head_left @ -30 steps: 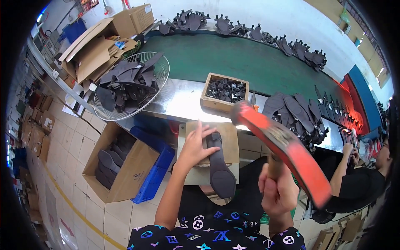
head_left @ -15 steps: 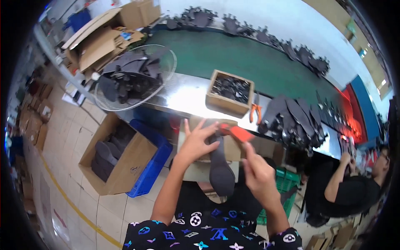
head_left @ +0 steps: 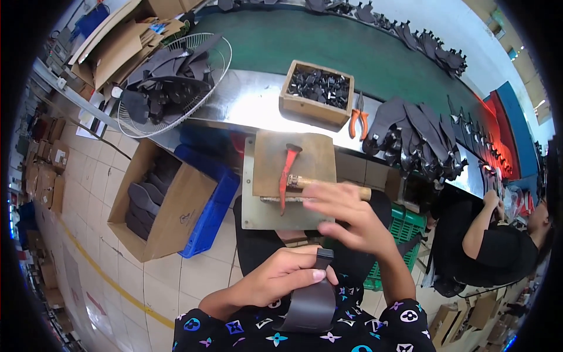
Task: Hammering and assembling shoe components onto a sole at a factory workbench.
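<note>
My left hand [head_left: 287,273], low in front of my body, is closed around a dark grey shoe insole [head_left: 311,308]. The insole's wide end hangs down in a curve, and its narrow end, with a black block on it, sticks up between thumb and fingers. My right hand [head_left: 352,220] is empty, its fingers stretched out above the wooden handle of a hammer [head_left: 287,173]. That hammer, with a long red head, lies across a brown board [head_left: 267,155] on a pale metal plate [head_left: 251,217].
Beyond the board are a wooden box [head_left: 314,113] of small metal pieces, orange-handled pliers [head_left: 359,122] and piled insoles [head_left: 410,120]. A wire basket [head_left: 202,97] of insoles stands left. Lower down are a cardboard box [head_left: 182,217], blue crate [head_left: 208,229] and green crate [head_left: 404,226]. Another person [head_left: 498,246] sits right.
The hammer has left my right hand and lies on the board. My left hand has lifted the insole off the board and drawn it toward my body.
</note>
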`<state>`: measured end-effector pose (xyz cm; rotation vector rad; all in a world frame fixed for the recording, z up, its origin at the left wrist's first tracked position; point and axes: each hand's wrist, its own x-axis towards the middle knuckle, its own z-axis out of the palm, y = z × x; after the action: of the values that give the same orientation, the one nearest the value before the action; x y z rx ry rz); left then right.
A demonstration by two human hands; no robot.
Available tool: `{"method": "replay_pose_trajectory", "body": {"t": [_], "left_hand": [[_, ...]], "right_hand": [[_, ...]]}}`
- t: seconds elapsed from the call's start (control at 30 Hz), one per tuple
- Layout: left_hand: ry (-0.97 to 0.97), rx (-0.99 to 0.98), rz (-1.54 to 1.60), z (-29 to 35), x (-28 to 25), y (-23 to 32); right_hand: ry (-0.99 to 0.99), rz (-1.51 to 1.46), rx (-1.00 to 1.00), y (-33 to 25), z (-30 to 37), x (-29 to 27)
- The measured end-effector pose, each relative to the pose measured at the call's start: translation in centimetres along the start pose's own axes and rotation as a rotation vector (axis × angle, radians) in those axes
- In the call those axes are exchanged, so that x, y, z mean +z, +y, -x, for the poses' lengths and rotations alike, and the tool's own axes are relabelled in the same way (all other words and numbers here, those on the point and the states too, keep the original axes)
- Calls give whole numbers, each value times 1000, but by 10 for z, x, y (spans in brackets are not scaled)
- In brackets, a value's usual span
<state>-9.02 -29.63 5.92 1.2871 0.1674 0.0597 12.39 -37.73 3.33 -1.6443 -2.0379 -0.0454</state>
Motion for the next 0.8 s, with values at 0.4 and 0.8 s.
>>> {"method": "replay_pose_trajectory", "body": {"t": [0.4, 0.8], "left_hand": [[-517, 45, 108, -3, 2, -12], [1344, 537, -405, 7, -150, 39]], "right_hand": [[-151, -989, -476, -24, 8, -42], [440, 570, 853, 129, 89, -95]]}}
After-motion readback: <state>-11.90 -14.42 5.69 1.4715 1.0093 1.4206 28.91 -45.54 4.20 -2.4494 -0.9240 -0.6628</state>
